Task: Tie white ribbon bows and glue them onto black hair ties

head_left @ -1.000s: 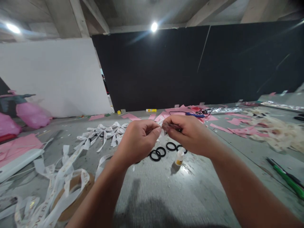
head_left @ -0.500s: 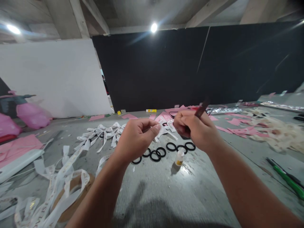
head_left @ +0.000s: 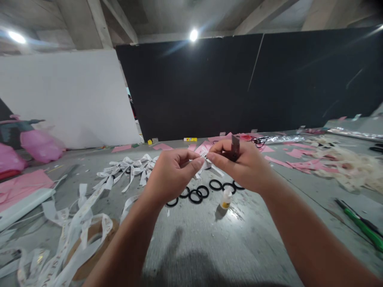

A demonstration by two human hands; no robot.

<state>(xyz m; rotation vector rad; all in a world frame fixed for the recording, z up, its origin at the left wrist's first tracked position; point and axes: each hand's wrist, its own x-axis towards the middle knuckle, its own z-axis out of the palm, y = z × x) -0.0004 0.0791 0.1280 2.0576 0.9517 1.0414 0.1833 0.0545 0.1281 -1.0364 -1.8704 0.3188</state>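
My left hand (head_left: 176, 169) is closed in a pinch on a white printed ribbon (head_left: 204, 153), its fingertips at the ribbon's near side. The thumb and forefinger of my right hand (head_left: 239, 161) meet the same ribbon from the other side. A dark brown, flat, strip-like tool (head_left: 235, 147) is tucked between the right fingers and points up; its kind cannot be made out. Below the hands lie several black rings (head_left: 196, 196), some overlapping. A small white bottle with a yellow label (head_left: 226, 199) stands upright just nearer than the rings.
Several white ribbon bows (head_left: 134, 167) lie left of my hands. Loose printed ribbon trails over a brown roll (head_left: 86, 255) at lower left. A green-handled cutter (head_left: 362, 227) is at right, near cream ribbon scraps (head_left: 350, 163). A yellow tube (head_left: 190, 139) lies by the dark wall.
My right hand has come left and its fingertips now meet the ribbon at my left fingers. The dark tool has turned more upright in it. My left hand has barely moved.
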